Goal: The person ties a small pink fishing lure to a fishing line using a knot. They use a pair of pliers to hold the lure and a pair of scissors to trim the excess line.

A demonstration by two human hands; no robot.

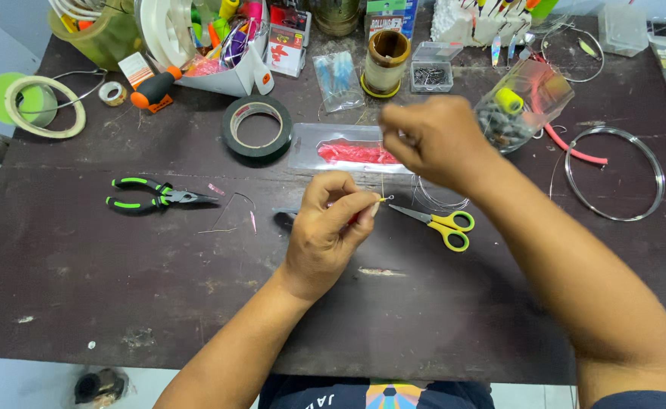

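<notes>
My left hand (331,227) pinches a small hook (385,199) just left of the yellow scissors (442,223). Above the scissors my right hand (433,140) is closed on a thin line I can barely see, hiding part of the red lure packet (348,149). Black tape (257,129) lies beyond; green pliers (155,195) sit well left.

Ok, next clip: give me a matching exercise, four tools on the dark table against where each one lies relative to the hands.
Things:
1. pliers
2. scissors
3. black tape roll
4. wire coil

Places:
A. far right of the table
B. just below the right hand
C. left of the left hand
D. beyond the left hand, towards the clutter

Pairs: 1-C, 2-B, 3-D, 4-A
</notes>
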